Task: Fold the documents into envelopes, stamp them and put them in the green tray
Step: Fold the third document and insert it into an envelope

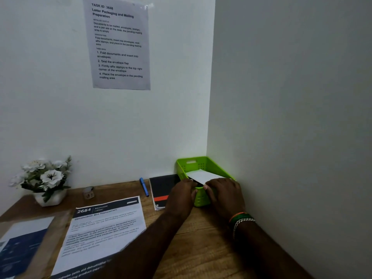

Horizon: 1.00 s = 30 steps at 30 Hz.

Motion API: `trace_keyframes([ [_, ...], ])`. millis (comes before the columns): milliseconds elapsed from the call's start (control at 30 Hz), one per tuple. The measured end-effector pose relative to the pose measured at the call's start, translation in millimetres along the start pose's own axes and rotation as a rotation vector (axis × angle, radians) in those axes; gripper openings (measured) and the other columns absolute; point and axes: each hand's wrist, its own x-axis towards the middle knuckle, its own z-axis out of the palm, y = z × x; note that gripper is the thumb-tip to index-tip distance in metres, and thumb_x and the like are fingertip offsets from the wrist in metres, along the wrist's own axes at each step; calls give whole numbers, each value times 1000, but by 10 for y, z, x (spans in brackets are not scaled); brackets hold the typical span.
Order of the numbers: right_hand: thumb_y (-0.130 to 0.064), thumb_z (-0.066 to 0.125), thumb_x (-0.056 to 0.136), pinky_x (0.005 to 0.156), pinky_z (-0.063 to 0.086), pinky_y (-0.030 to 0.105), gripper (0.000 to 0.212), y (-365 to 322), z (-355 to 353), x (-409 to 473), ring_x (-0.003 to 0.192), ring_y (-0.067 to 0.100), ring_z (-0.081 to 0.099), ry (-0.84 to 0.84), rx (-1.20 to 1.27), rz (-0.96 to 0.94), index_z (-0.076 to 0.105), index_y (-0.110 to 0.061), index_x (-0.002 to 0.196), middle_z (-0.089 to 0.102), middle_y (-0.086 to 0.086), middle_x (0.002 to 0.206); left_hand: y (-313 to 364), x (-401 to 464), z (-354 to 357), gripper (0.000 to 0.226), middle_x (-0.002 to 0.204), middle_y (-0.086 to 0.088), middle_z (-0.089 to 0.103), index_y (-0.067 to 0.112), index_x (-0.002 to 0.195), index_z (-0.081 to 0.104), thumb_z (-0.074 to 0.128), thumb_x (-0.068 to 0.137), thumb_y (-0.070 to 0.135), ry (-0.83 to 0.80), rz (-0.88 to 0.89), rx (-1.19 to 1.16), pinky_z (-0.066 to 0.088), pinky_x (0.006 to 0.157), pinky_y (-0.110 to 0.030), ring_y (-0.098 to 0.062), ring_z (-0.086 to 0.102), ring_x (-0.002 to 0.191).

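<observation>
Your left hand (182,196) rests at near rim of green tray (199,164), fingers curled over edge; whether it grips envelope, cannot tell. Your right hand (224,193) pinches near edge of white envelope (203,175). Envelope lies inside tray, in desk's right corner by wall.

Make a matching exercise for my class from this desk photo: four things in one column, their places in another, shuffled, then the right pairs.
Things:
1. green tray
2. blue pen
3. flower pot
4. instruction sheet

Places:
A. taped on the wall
B. far left of the desk
C. in the desk's right corner
D. just left of the black notebook

Pairs: 1-C, 2-D, 3-B, 4-A
</observation>
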Motion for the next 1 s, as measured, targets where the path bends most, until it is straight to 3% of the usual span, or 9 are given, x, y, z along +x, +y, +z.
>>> trace_keyframes([
  [167, -46, 56, 97, 104, 38, 39, 26, 4, -4, -40, 114, 15, 63, 9, 20, 16, 73, -30, 109, 73, -11, 112, -31, -15, 17, 37, 140, -4, 60, 15, 134, 64, 63, 97, 22, -27, 16, 26, 32, 108, -24, -19, 53, 132],
  [267, -37, 62, 93, 90, 46, 40, 18, -102, -19, -79, 104, 19, 67, 154, 72, -33, 74, -27, 102, 73, -8, 106, -65, -60, -109, 46, 145, 0, 57, 20, 141, 59, 65, 96, 23, -90, 60, 29, 34, 114, -27, -15, 49, 136],
  [367, -36, 55, 95, 79, 47, 41, 18, -347, -15, -123, 92, 20, 62, 175, 107, -132, 70, -27, 94, 68, -8, 95, -260, -197, -422, 41, 131, 4, 65, 24, 132, 66, 70, 91, 28, -100, 21, -11, 45, 103, -30, -13, 59, 121],
  [500, -31, 61, 95, 73, 49, 40, 14, -806, 152, -173, 84, 19, 59, 5, 296, -216, 70, -22, 89, 64, -4, 86, -942, -629, -989, 38, 127, 10, 65, 29, 124, 67, 73, 89, 43, -104, -187, 58, 39, 94, -21, -9, 56, 121],
  [633, -31, 63, 91, 87, 50, 39, 17, -1360, 473, -151, 97, 16, 61, -264, 442, -268, 74, -21, 99, 68, -3, 99, -1691, -1055, -1621, 44, 128, 10, 62, 36, 122, 60, 72, 85, 56, -47, -389, 75, 45, 99, -31, -11, 57, 118],
  [767, -36, 62, 92, 103, 44, 33, 28, -1737, 837, -57, 116, 18, 58, -396, 434, -249, 69, -24, 116, 67, -1, 119, -2055, -1247, -1918, 67, 134, 13, 56, 40, 133, 55, 63, 76, 75, -46, -372, 78, 41, 95, -29, -7, 51, 119],
  [867, -33, 61, 94, 96, 44, 30, 21, -1844, 1059, 86, 114, 22, 60, -440, 383, -208, 66, -26, 114, 66, 2, 119, -2188, -1262, -1964, 81, 140, 18, 50, 42, 140, 47, 57, 72, 87, -87, -364, 100, 42, 98, -31, -5, 47, 125],
  [1000, -40, 57, 94, 93, 46, 34, 28, -1861, 1261, 216, 113, 24, 61, -451, 307, -178, 62, -30, 120, 67, 1, 120, -2262, -1219, -1961, 97, 153, 10, 45, 37, 153, 34, 65, 72, 82, -191, -347, 200, 37, 113, -38, -15, 41, 140],
])
